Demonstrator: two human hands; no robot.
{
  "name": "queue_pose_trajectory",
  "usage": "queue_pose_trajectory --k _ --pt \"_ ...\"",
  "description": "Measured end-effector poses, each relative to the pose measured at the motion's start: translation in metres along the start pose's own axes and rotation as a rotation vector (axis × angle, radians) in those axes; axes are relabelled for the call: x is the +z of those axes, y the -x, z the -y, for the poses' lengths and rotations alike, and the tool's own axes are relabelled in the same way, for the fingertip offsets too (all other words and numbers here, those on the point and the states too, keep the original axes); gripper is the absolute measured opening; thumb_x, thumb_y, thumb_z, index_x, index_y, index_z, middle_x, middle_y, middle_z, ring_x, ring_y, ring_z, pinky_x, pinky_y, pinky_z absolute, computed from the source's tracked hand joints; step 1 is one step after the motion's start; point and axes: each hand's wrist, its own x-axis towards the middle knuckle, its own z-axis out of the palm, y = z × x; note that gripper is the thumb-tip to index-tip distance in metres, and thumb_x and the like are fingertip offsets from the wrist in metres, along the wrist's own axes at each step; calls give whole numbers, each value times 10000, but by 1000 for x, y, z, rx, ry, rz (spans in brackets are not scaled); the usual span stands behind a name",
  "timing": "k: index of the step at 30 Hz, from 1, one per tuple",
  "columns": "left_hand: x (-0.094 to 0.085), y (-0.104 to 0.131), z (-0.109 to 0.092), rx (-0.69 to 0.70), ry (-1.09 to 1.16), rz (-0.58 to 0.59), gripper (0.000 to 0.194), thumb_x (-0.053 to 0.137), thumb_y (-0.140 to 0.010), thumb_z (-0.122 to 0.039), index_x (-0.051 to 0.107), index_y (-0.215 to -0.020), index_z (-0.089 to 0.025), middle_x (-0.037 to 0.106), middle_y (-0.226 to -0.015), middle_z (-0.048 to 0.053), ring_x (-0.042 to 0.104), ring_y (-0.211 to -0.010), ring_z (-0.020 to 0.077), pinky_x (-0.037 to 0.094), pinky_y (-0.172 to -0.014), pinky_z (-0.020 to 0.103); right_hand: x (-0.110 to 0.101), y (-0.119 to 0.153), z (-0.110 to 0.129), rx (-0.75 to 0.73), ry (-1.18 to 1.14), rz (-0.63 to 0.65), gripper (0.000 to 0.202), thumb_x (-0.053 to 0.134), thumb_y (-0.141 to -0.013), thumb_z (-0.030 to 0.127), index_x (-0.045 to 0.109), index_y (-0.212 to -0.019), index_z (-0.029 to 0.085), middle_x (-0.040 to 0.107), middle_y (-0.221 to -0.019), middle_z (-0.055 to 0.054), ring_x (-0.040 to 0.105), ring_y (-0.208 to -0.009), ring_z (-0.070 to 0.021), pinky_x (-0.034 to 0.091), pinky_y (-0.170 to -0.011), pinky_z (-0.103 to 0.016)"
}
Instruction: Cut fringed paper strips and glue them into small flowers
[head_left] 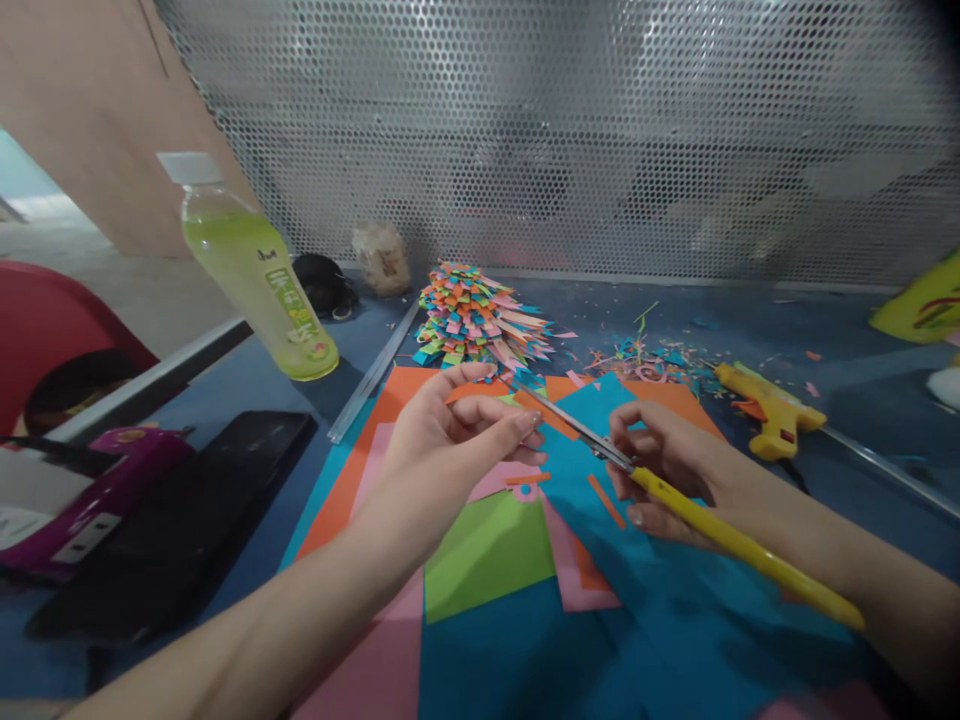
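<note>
My left hand (480,425) is closed in a pinch, its thumb and fingers at a small orange paper strip (556,422). My right hand (667,465) grips a pair of scissors (697,520) with yellow handles, seen nearly edge-on. Their metal blades slant up and left across the orange strip, close to my left fingertips. Whether the blades touch the strip I cannot tell. Below my hands lie a green paper sheet (491,555), a blue paper sheet (675,610) and small orange cut strips (606,502). Behind them stands a cone-shaped bundle of fringed coloured paper (472,315).
A bottle of yellow-green drink (259,280) stands at the left, near a clear ruler (375,375) and a black phone (180,530). Paper scraps (652,362) and a yellow glue gun (772,410) lie to the right. A perforated metal panel (562,130) rises behind.
</note>
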Motion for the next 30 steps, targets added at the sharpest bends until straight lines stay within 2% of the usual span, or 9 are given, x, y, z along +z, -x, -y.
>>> queue_pose_trajectory --k 11,16,24,30 --pt "0 -1 -2 -27 3 27 343 687 -735 -141 433 -964 -164 653 -616 -49 650 -598 89 535 -574 171 -1 -2 4 2 55 -6 324 619 -817 342 345 -977 279 445 -814 30 404 -675 -102 396 -548 -199" --pt "-2 -1 -1 -35 -32 33 328 689 -745 -171 441 -961 -169 657 -646 -48 649 -620 76 533 -592 153 1 1 10 62 37 -59 355 644 -795 360 358 -986 270 396 -820 30 404 -689 -92 381 -558 -187" --pt "0 0 -2 -54 -14 24 314 681 -739 -146 431 -928 -171 641 -629 -51 637 -612 68 524 -591 146 2 -1 19 90 37 -56 392 700 -746 315 365 -937 244 394 -818 48 401 -691 -66 390 -582 -151" --pt "1 -2 -2 -67 19 8 323 687 -716 -125 450 -932 -163 653 -627 -41 640 -592 74 528 -583 149 1 -2 19 74 41 -77 390 702 -736 336 372 -918 236 376 -791 60 402 -636 -43 373 -528 -129"
